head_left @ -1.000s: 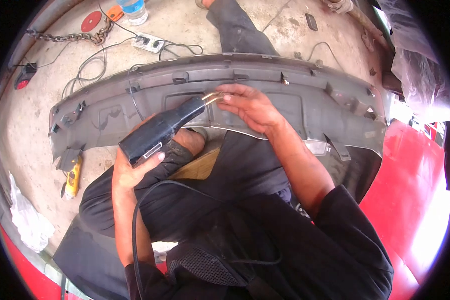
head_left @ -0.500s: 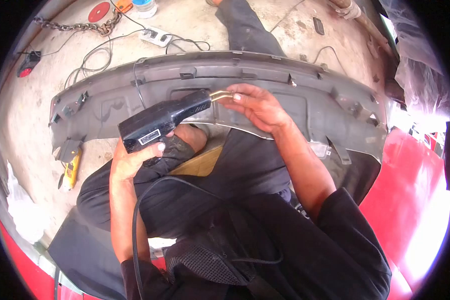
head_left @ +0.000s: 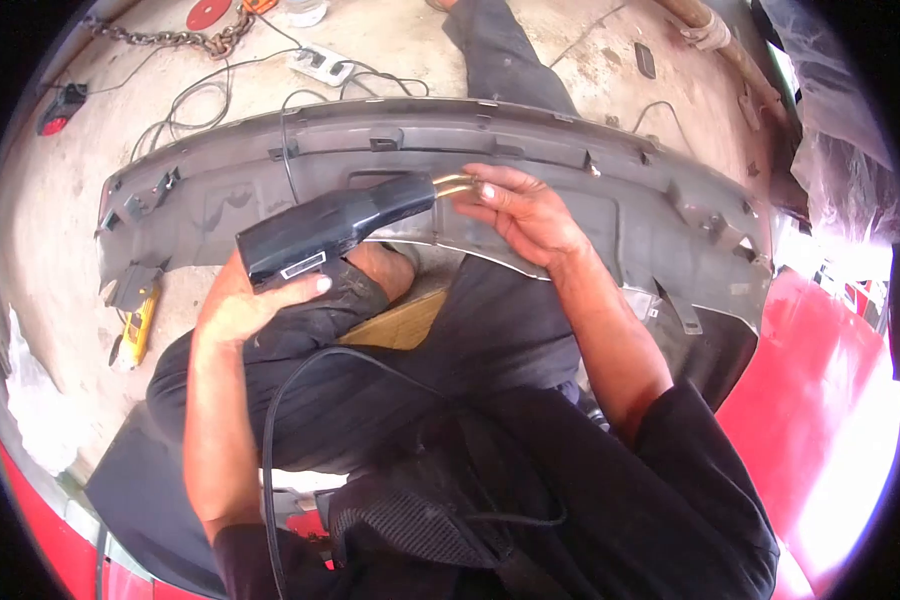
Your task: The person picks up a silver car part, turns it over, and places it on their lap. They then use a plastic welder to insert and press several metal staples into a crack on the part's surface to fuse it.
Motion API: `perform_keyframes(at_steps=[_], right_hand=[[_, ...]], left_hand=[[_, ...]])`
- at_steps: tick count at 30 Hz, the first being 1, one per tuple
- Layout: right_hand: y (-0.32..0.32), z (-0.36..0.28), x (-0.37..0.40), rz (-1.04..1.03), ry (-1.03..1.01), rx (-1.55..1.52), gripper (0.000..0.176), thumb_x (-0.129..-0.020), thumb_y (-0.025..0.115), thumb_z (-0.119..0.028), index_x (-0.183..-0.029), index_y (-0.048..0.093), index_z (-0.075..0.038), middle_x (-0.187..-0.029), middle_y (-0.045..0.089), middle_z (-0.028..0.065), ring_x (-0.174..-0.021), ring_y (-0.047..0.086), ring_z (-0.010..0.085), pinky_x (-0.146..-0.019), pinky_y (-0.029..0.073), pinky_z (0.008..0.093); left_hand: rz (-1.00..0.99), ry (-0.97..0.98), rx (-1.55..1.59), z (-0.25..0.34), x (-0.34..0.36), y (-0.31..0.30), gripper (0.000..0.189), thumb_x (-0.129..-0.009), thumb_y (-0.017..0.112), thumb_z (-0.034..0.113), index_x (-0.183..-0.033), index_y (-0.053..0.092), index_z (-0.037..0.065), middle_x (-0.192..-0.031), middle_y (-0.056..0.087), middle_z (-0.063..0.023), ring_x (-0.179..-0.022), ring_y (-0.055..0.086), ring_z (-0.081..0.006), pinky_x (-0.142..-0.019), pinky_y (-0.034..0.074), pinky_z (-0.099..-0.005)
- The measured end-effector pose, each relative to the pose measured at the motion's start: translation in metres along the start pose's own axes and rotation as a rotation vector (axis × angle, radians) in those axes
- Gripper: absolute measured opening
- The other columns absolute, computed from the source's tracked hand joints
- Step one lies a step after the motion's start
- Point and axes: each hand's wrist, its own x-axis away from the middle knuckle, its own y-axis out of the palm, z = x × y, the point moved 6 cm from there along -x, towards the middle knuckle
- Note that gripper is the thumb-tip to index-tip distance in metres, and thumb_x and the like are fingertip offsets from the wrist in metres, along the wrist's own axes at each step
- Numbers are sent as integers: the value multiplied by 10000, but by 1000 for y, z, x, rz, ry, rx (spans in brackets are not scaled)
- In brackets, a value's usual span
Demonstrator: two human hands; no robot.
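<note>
A black hand tool [head_left: 335, 225] with two brass-coloured prongs [head_left: 454, 185] lies across my lap area, its prongs pointing right. My left hand [head_left: 255, 302] is wrapped round its rear part from below, with the thumb along the lower side. At the prong tips, the fingers of my right hand [head_left: 518, 212] are bent in close; a tiny item between them is too small to make out. Beyond and beneath the tool stretches a long curved grey plastic panel [head_left: 560, 165], inner side up, with clips and slots along its edge.
A yellow tool [head_left: 137, 328] lies at the left. Farther off are a power strip [head_left: 320, 65] with cables, a chain [head_left: 215, 42], a red disc [head_left: 208, 12] and another person's leg [head_left: 505, 60]. Red panels [head_left: 820, 370] stand at the right.
The black tool has rolled slightly about its length, and its prong end has shifted a little right and up. My left forearm has moved left. My right hand stays at the prongs.
</note>
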Motion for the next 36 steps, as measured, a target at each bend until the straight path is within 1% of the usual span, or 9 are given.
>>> perform_keyframes(at_steps=[1, 6, 7, 8, 16, 21, 29, 32, 36], right_hand=[[3, -2, -1, 19, -3, 66, 401, -965, 608, -115, -1312, 522, 68, -1258, 607, 197, -1168, 595, 280, -1039, 455, 399], [9, -5, -3, 63, 28, 95, 481, -1022, 520, -216, -1400, 414, 60, -1349, 540, 212, -1235, 552, 280, -1043, 448, 382], [8, -5, -4, 78, 39, 98, 497, -1035, 493, -243, -1417, 389, 57, -1372, 521, 215, -1250, 542, 282, -1041, 449, 375], [8, -4, -4, 86, 41, 95, 497, -1035, 493, -243, -1417, 389, 57, -1372, 521, 215, -1250, 542, 282, -1041, 449, 375], [7, -4, -6, 153, 64, 90, 510, -1054, 427, -228, -1437, 310, 88, -1394, 502, 228, -1254, 541, 297, -1003, 485, 356], [6, -4, -8, 168, 65, 90, 514, -1049, 432, -215, -1437, 306, 97, -1415, 474, 241, -1260, 536, 320, -1009, 498, 379], [5, -5, -8, 171, 65, 75, 537, -1040, 463, -230, -1432, 309, 104, -1413, 475, 244, -1256, 539, 322, -1003, 502, 380], [6, -5, -7, 167, 69, 85, 545, -1038, 469, -234, -1432, 307, 106, -1417, 471, 248, -1265, 531, 327, -1007, 497, 384], [6, -4, -7, 161, 73, 94, 554, -1045, 457, -251, -1438, 293, 103, -1408, 491, 220, -1253, 541, 296, -997, 489, 362]], left_hand=[[41, -83, -114, -5, 0, -13, 667, -686, 868, 157, -1262, 577, -11, -1154, 670, -100, -1063, 608, -165, -973, 459, -312], [-3, -73, -182, 19, -1, -40, 685, -684, 849, 130, -1291, 564, -10, -1166, 668, -100, -1097, 593, -169, -1003, 439, -319], [-47, -26, -188, 16, -4, -41, 683, -682, 838, 120, -1296, 566, -3, -1178, 665, -98, -1101, 592, -169, -1008, 434, -318], [-93, 20, -191, 13, -7, -39, 682, -679, 827, 110, -1301, 568, 4, -1189, 662, -97, -1104, 592, -169, -1013, 430, -317], [-139, -9, -176, -15, -17, -31, 680, -673, 814, 111, -1302, 574, 20, -1206, 658, -97, -1113, 590, -168, -1018, 423, -315], [-77, -45, -157, -18, -13, -33, 676, -680, 810, 132, -1305, 573, 26, -1202, 657, -91, -1109, 589, -171, -1017, 422, -319], [-162, 41, -210, -11, -8, -18, 638, -711, 792, 149, -1301, 576, 32, -1255, 632, -109, -1164, 574, -194, -1044, 406, -329], [-174, 24, -196, -10, -8, -16, 640, -710, 791, 152, -1302, 577, 33, -1252, 634, -110, -1168, 573, -199, -1051, 401, -333], [-183, 8, -179, -9, -8, -16, 640, -711, 788, 148, -1305, 576, 35, -1254, 633, -110, -1170, 572, -201, -1052, 402, -334]])
